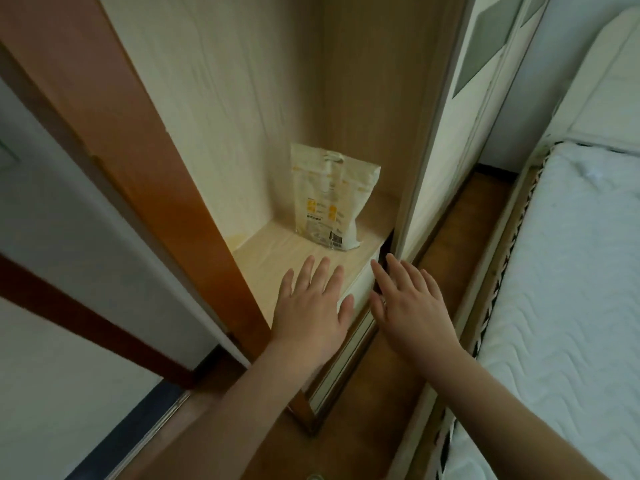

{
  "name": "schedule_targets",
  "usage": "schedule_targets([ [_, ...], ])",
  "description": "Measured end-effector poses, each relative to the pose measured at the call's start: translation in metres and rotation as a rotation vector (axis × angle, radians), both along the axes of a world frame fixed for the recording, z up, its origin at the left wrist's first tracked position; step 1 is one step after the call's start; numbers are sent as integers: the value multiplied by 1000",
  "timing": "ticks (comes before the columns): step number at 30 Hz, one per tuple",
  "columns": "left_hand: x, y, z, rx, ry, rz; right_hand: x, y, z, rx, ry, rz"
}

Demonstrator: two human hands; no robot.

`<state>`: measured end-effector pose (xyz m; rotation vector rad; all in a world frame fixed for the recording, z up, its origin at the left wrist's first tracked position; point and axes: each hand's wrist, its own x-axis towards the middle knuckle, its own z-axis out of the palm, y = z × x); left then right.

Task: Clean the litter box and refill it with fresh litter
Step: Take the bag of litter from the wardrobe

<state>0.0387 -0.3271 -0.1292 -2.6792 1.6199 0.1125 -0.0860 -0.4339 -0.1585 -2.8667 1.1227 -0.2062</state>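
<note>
cupboard (263, 98): litter bag (330, 199) upright on shelf | left hand (311, 306), right hand (412, 306): grip apart, empty

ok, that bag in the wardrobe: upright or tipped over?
Upright. The bag stands on its base on the shelf, handle cutout at top, near the back corner. Both hands are short of it.

Glossy plastic litter bag (330, 199); pale matt wood-grain shelf (277, 251); quilted white cloth mattress (568, 271); smooth brown wood floor (446, 230)
</note>
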Motion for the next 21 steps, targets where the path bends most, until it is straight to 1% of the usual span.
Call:
schedule_targets([
  [4, 20, -18, -4, -32, -24, -36, 19, -4, -2, 18, -19, -62],
  [8, 31, -40, -9, -75, 51, -58, 24, -14, 0, -2, -43, -91],
  [10, 32, -49, -12, -88, 78, -49, 27, -25, -1, -20, -24, -85],
  [13, 32, -58, -19, -118, 58, -42, 37, -42, -5, -38, -24, -100],
  [15, 32, -63, -27, -174, 33, -38, 45, -55, -8, -36, -26, -117],
  [17, 35, -72, -34, -211, 38, -15, 53, -73, -12, -37, -24, -99],
  [21, 42, -86, -54, -224, 20, 29, 68, -115, -29, -7, -7, -42],
])
